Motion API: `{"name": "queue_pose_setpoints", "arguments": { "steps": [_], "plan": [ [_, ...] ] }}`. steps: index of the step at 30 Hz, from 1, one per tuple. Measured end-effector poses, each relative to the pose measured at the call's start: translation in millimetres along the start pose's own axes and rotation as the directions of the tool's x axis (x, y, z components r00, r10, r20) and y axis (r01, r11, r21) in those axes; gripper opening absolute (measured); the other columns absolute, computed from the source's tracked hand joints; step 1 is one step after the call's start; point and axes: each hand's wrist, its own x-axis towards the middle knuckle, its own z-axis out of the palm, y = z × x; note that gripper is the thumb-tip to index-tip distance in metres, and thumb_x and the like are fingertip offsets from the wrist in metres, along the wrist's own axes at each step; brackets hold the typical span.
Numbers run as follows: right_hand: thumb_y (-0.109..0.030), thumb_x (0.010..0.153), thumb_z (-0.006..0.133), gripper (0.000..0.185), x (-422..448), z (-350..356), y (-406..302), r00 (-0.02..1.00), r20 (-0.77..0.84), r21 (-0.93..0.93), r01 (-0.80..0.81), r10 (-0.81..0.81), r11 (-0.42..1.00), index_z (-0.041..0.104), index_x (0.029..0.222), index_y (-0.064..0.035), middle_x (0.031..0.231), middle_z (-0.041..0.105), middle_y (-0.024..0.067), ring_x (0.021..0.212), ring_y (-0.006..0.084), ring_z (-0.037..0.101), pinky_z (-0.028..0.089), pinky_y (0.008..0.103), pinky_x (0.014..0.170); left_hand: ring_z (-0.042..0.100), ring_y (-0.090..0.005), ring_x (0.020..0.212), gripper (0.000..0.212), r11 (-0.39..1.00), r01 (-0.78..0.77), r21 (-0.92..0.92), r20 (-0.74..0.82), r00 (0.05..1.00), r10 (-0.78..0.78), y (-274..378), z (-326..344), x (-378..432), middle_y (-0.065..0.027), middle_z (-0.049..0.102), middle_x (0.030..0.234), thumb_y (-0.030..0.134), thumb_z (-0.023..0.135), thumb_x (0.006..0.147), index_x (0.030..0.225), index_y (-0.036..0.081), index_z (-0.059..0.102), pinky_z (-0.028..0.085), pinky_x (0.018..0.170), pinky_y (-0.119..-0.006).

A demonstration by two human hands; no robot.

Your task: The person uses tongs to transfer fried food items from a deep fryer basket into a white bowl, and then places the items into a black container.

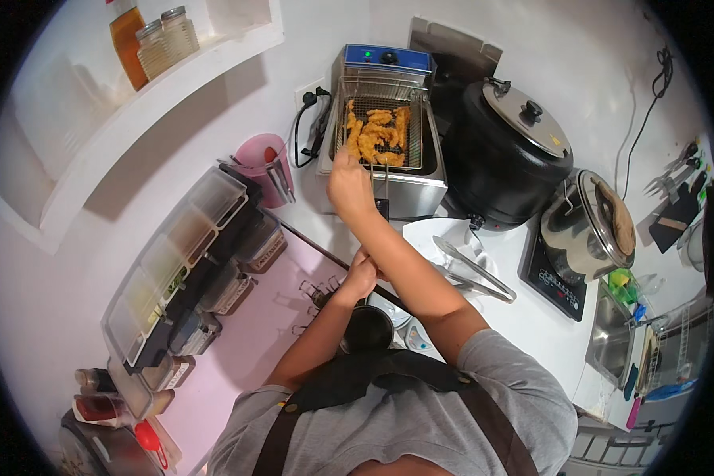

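A wire fryer basket (415, 134) holds several golden, breaded fried pieces (376, 134). It sits raised at the steel deep fryer (392, 189), whose green light is on. My right hand (351, 185) is at the basket's front left corner, close to one fried piece. Its fingertips are partly hidden, so what it pinches cannot be told. The basket's black handle (382, 207) juts toward me beside my right wrist. Lower down, my left hand (363, 275) is curled near the counter edge, partly behind my right forearm. Whether it holds something is hidden.
Metal tongs (473, 269) rest across a white dish (431, 229). Right of the fryer stand a black soup kettle (506, 160) and a steel pot (577, 232) on an induction cooker (550, 285). A pink container (256, 152) and lidded condiment trays (178, 262) are at left.
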Motion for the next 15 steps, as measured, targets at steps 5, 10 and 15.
{"name": "queue_pose_setpoints", "arguments": {
  "steps": [5, 10, 15],
  "plan": [
    [-0.012, 0.079, 0.052, 0.037, -5.6, 13.6, -0.6, 0.992, 0.104, -0.119, -0.065, 0.078, 0.991, 0.043, 0.105, 0.0127, 0.087, 0.055, 0.0250, 0.080, 0.0399, 0.057, 0.048, 0.0438, 0.071, 0.055, -0.0156, 0.096, 0.028, 0.998, -0.017, -0.060, 0.069, 0.997, 0.021, -7.8, -3.6, 2.1, -0.0051, 0.055, 0.105, 0.017, 0.051, 0.090, 0.114, 0.004, 0.047, 0.046, 0.083, -0.031],
    [-0.010, 0.076, 0.053, 0.046, -10.4, 20.9, -1.3, 0.985, 0.127, -0.191, -0.091, 0.117, 0.977, 0.042, 0.112, 0.0154, 0.096, 0.052, 0.0196, 0.087, 0.0325, 0.057, 0.049, 0.0382, 0.073, 0.054, -0.0172, 0.099, 0.028, 1.000, -0.007, -0.024, 0.062, 0.998, 0.009, -11.4, -10.2, 3.5, -0.0062, 0.055, 0.108, 0.018, 0.051, 0.091, 0.115, 0.004, 0.047, 0.045, 0.086, -0.033],
    [-0.009, 0.078, 0.051, 0.045, -10.3, 18.9, 7.3, 0.972, 0.206, -0.209, -0.069, 0.114, 0.975, 0.041, 0.116, 0.0140, 0.099, 0.051, 0.0202, 0.089, 0.0316, 0.057, 0.050, 0.0356, 0.073, 0.055, -0.0187, 0.100, 0.028, 1.000, 0.001, -0.024, 0.134, 0.991, 0.003, -5.7, -9.9, 3.3, -0.0072, 0.056, 0.107, 0.018, 0.052, 0.089, 0.113, 0.004, 0.049, 0.045, 0.087, -0.034]
  ]
}}
